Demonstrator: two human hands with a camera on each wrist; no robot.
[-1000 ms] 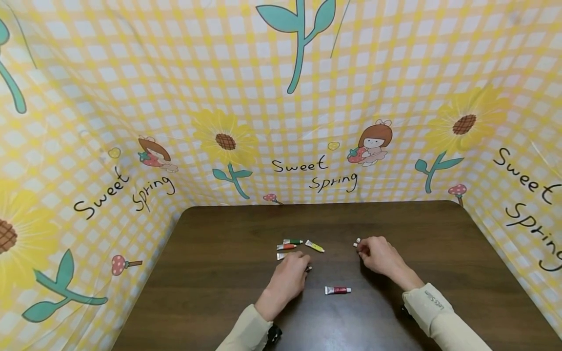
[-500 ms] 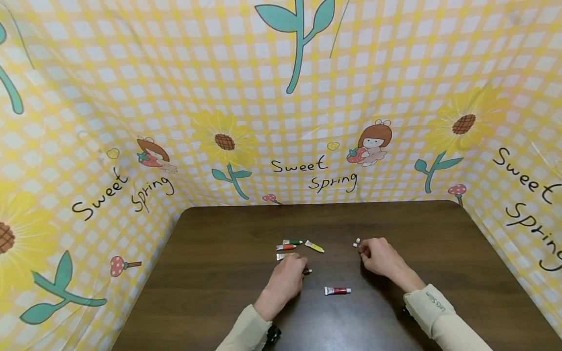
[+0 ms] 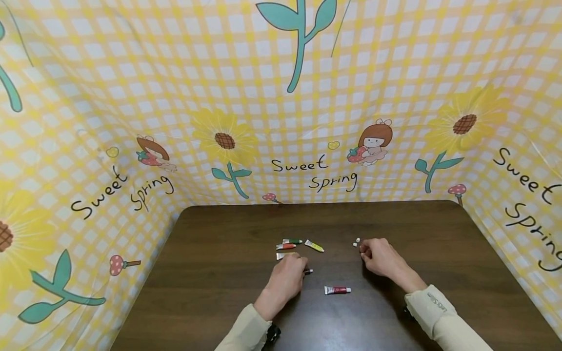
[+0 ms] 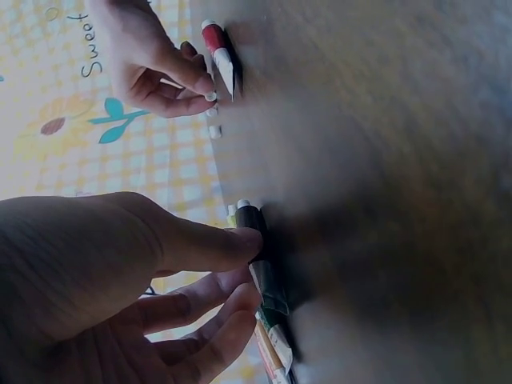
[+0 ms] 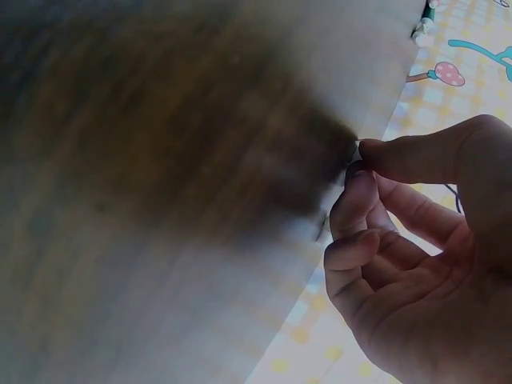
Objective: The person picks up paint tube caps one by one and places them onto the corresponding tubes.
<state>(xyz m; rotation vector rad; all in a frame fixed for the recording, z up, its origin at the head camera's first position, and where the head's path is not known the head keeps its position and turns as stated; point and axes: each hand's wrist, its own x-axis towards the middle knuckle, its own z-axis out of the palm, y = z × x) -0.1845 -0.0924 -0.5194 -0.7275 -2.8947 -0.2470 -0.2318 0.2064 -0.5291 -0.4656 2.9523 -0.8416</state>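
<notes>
My left hand (image 3: 286,278) pinches a small black paint tube (image 4: 249,218) between thumb and fingers, close over the table; its whitish tip (image 3: 311,271) points right in the head view. Farther right, the thumb and index finger of my right hand (image 3: 379,254) pinch a tiny white cap (image 4: 210,97), mostly hidden in the head view. Two more white caps (image 3: 355,244) lie just beyond those fingertips. Past my left hand lie a green tube (image 3: 291,241), an orange tube (image 3: 287,247) and a pale tube (image 3: 282,256), partly covered by the hand. A yellow tube (image 3: 314,246) lies slanted beside them.
A red paint tube (image 3: 339,290) lies nearer to me, between the two hands. Everything rests on a dark brown wooden table (image 3: 228,219). Yellow checked cloth (image 3: 246,87) with printed flowers hangs behind and along both sides.
The left hand has lowered slightly, and the black tube's tip with it. The right hand has drawn a little to the right, away from the two loose caps.
</notes>
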